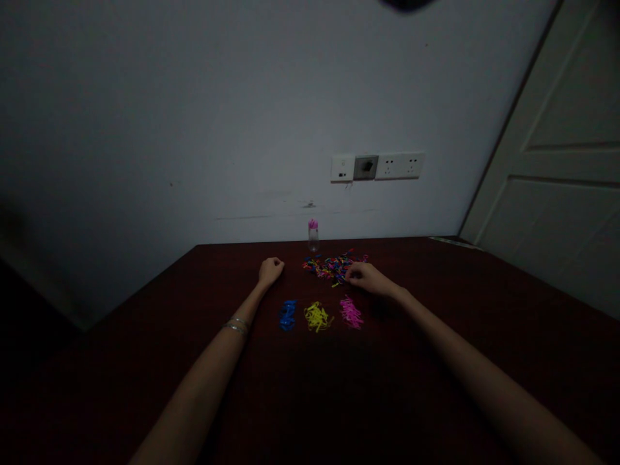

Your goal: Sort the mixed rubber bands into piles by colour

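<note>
A heap of small mixed-colour pieces [332, 266] lies on the dark red table toward the wall. My right hand [365, 278] is at the heap's right edge, fingers pinched together; whatever is between them is too small to see. To the left of the heap my left hand [271, 270] rests on the table with its fingers curled closed. Nearer to me three separate piles form a row: blue [287, 315], yellow [318, 316] and pink [351, 312]. Behind the heap stands a clear bottle [314, 240] with a pink top.
The table [232, 261] meets a pale wall [194, 129] at the back. Sockets and switches [376, 166] are mounted on it. At the right is a white panelled door [566, 194]. A flat strip [455, 243] lies near the table's back right corner.
</note>
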Demonstrator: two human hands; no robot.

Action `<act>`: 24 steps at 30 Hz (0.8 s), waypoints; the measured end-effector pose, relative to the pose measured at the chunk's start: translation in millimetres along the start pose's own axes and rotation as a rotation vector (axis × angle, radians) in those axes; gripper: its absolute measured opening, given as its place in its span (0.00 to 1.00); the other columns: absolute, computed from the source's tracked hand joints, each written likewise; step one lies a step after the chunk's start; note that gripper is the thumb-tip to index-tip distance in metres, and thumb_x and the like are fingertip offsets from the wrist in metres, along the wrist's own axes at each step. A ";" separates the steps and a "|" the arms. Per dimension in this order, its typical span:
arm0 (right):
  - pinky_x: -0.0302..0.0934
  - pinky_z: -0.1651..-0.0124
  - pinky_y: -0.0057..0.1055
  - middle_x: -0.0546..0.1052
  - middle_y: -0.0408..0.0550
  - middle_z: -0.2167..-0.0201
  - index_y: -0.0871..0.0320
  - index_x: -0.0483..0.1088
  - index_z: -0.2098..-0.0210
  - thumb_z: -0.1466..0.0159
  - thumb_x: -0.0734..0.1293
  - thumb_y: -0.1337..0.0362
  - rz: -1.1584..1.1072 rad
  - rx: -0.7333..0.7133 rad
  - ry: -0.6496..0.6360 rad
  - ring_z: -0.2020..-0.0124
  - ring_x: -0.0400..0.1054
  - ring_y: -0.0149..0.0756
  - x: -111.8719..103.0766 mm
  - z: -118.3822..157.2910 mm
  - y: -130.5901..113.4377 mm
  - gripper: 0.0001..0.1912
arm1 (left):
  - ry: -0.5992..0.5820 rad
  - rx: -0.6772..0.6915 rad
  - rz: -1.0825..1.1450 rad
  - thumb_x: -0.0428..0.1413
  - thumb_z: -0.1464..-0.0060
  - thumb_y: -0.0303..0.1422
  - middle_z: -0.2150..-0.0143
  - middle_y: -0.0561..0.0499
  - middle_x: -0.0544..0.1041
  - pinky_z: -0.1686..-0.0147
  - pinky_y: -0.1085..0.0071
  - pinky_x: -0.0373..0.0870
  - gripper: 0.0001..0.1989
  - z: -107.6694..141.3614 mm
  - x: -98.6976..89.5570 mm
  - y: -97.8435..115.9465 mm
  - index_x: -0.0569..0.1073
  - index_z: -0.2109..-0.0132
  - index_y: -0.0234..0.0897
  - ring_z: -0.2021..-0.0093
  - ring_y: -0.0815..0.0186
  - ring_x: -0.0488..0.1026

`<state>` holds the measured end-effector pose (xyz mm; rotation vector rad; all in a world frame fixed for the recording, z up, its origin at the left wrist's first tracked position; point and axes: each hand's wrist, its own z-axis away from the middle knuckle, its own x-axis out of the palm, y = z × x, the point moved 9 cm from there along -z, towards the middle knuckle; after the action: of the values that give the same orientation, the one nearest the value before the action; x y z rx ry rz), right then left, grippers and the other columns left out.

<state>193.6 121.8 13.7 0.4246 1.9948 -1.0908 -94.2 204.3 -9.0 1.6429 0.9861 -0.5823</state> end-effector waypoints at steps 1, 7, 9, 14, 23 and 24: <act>0.61 0.61 0.30 0.75 0.48 0.70 0.61 0.72 0.71 0.45 0.63 0.63 -0.073 0.025 0.009 0.67 0.68 0.34 -3.1 1.0 0.1 0.08 | -0.001 -0.001 0.002 0.49 0.51 0.33 0.64 0.45 0.78 0.63 0.75 0.63 0.12 0.3 -0.2 0.3 0.77 0.66 0.35 0.63 0.64 0.73; 0.63 0.71 0.29 0.76 0.49 0.71 0.60 0.72 0.71 0.48 0.66 0.56 -0.430 0.229 0.040 0.69 0.69 0.35 -17.7 9.4 5.8 0.13 | -0.002 -0.014 -0.009 0.50 0.51 0.33 0.64 0.45 0.78 0.63 0.75 0.64 0.12 0.5 -0.3 -1.4 0.77 0.66 0.35 0.63 0.63 0.73; 0.64 0.71 0.28 0.76 0.49 0.71 0.60 0.72 0.71 0.49 0.67 0.55 -0.506 0.259 0.053 0.68 0.70 0.35 -21.3 11.2 6.8 0.14 | -0.007 -0.013 -0.013 0.50 0.51 0.33 0.64 0.45 0.78 0.63 0.75 0.64 0.12 0.3 0.2 -1.8 0.77 0.65 0.35 0.63 0.64 0.73; 0.63 0.70 0.28 0.76 0.48 0.72 0.60 0.71 0.72 0.52 0.70 0.56 -0.673 0.292 0.080 0.69 0.69 0.34 -24.4 13.3 6.8 0.14 | -0.013 0.005 -0.018 0.49 0.50 0.32 0.64 0.46 0.78 0.62 0.75 0.64 0.12 0.6 0.0 0.0 0.77 0.65 0.34 0.63 0.64 0.73; 0.59 0.73 0.27 0.74 0.45 0.74 0.61 0.71 0.73 0.51 0.68 0.60 -0.543 0.190 -0.048 0.74 0.65 0.30 -1.7 7.2 -28.4 0.10 | -0.001 0.011 0.003 0.49 0.51 0.32 0.65 0.46 0.78 0.63 0.75 0.64 0.12 -0.5 -0.4 -2.1 0.77 0.65 0.34 0.63 0.64 0.73; 0.58 0.72 0.27 0.73 0.44 0.75 0.61 0.71 0.73 0.50 0.67 0.61 -0.517 0.161 -0.085 0.74 0.64 0.29 5.6 6.0 -36.7 0.09 | 0.001 0.006 0.007 0.49 0.51 0.32 0.65 0.46 0.78 0.63 0.75 0.64 0.12 -0.7 -0.5 -2.9 0.77 0.65 0.34 0.63 0.64 0.73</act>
<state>170.6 95.5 27.6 -0.0694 1.9980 -1.5636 -97.0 205.0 -9.9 1.6522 0.9797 -0.5798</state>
